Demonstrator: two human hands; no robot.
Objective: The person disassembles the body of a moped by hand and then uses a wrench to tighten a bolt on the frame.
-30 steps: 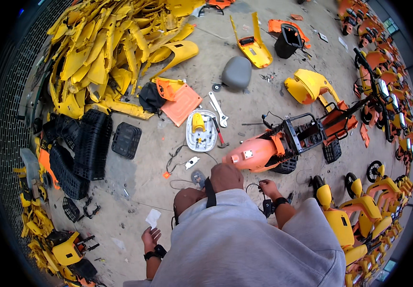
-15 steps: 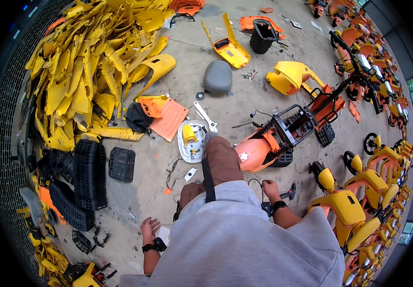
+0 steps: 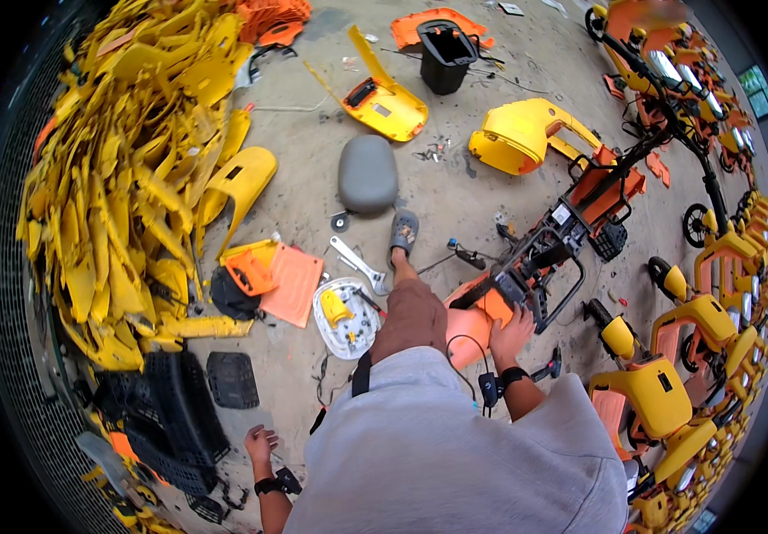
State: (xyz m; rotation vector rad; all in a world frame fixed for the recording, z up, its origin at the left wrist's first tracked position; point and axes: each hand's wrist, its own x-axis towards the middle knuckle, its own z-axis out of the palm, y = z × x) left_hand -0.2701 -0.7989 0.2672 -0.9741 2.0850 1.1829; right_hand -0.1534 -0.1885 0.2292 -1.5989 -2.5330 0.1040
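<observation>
My right hand (image 3: 512, 338) rests with stretched fingers on the rear of a partly stripped scooter, against its orange body panel (image 3: 468, 327) beside the black metal frame (image 3: 571, 218). A small black device (image 3: 490, 388) with a cable sits at that wrist. Away to my left side, low over the floor, my left hand (image 3: 261, 440) hangs empty, its fingers loosely apart. Close to my leg lie a white tray (image 3: 322, 313) holding a yellow part (image 3: 338, 305) and loose bits, and an adjustable wrench (image 3: 359, 264). A black and pink power tool (image 3: 549, 365) lies right of my right hand.
A big heap of yellow panels (image 3: 117, 196) fills the left side, with black baskets (image 3: 166, 418) below it. Ahead are a grey seat (image 3: 368, 173), a black bin (image 3: 446, 58) and a yellow shell (image 3: 522, 133). Rows of yellow scooters (image 3: 646, 392) line the right.
My body has shifted and turned. My right hand has gone from hanging beside me to touching the orange panel of the scooter. My left hand still hangs empty.
</observation>
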